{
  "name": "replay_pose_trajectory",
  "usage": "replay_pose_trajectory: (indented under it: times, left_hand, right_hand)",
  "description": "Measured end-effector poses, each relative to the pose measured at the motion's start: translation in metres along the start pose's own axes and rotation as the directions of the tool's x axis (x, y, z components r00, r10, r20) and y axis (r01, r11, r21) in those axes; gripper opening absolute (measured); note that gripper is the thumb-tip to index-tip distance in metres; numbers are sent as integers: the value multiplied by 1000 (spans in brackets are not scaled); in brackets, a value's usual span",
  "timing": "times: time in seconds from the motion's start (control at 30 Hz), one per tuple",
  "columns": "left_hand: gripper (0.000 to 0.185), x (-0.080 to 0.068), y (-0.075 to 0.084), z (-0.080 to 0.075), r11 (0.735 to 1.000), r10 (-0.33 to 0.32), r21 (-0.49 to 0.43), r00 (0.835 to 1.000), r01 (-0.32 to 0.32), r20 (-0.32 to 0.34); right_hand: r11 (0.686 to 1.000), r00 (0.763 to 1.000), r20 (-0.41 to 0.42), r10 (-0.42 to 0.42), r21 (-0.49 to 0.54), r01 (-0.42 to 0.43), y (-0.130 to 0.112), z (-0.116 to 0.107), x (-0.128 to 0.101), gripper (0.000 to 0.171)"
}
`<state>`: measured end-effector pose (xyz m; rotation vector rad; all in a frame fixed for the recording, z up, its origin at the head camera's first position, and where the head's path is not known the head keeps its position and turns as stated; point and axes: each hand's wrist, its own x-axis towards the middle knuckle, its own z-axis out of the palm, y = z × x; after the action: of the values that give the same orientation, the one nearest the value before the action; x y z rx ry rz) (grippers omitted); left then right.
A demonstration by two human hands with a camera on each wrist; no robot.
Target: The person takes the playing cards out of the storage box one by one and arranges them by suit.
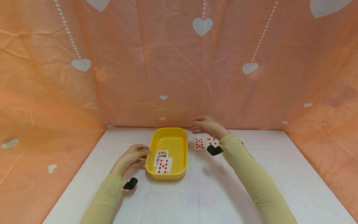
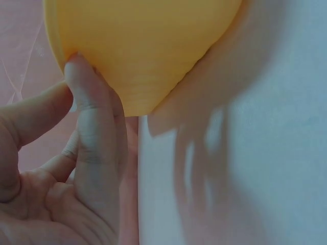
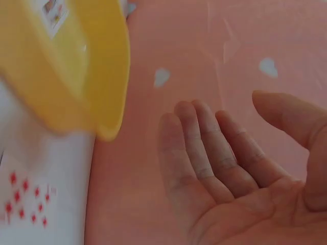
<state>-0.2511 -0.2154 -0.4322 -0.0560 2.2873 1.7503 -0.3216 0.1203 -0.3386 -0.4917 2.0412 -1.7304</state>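
A yellow tray (image 1: 179, 138) stands on the white table (image 1: 201, 193) and holds two or three red playing cards (image 1: 163, 162). My left hand (image 1: 133, 155) rests against the tray's left wall, fingertips (image 2: 76, 64) touching the yellow tray (image 2: 148, 46) from outside, holding nothing. My right hand (image 1: 205, 125) hovers above the table just right of the tray's far corner, fingers (image 3: 204, 148) relaxed and empty. Beneath it lie two diamond cards (image 1: 199, 143), one partly hidden by my sleeve. The tray (image 3: 66, 76) and a diamond card (image 3: 25, 199) show in the right wrist view.
Orange cloth with white hearts (image 1: 202, 26) forms the back and side walls around the table. Black wrist-camera mounts (image 1: 130, 184) sit on both forearms. A sliver of another card (image 1: 242, 142) peeks from behind my right sleeve.
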Motion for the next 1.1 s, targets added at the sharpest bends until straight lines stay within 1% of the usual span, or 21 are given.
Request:
replay_pose_trajectory:
  times: [0.07,0.17,0.3,0.43,0.57,0.73,0.8,0.97,1.0,1.1]
  left_hand:
    - [33,0,0,0,1000,5,4,1000,-5,6]
    - [31,0,-1,1,1000,0,6,1000,0,-4]
    - [31,0,-2,2,1000,3,10,1000,-3,-6]
    - [32,1,-3,1,1000,11,-3,1000,-11,0]
    - [33,0,-3,-1,1000,29,-6,1000,-29,11]
    - [33,0,-3,-2,1000,28,-2,1000,-28,5]
    - [34,0,-2,-1,1000,31,1,999,-31,7]
    - [35,0,-2,-1,999,36,1,999,-36,11]
    - [35,-1,-2,-1,999,36,2,999,-36,10]
    - [35,-1,-2,-1,999,38,1,999,-38,7]
  right_hand:
    - [1000,1000,12,3,12,-3,-2,11,6,34]
    - [999,999,41,20,34,-22,-1,28,15,35]
    - [998,995,74,61,16,-63,4,48,26,33]
    - [993,989,95,117,-31,-114,10,64,35,31]
    - [980,974,132,184,-104,-171,17,81,44,32]
    - [956,954,176,244,-207,-206,26,102,54,33]
    - [941,948,187,258,-269,-203,28,107,54,32]
    - [890,938,182,294,-409,-200,31,114,53,28]
    - [881,936,182,300,-429,-199,32,115,53,28]
    - [867,929,188,317,-456,-204,36,115,53,29]
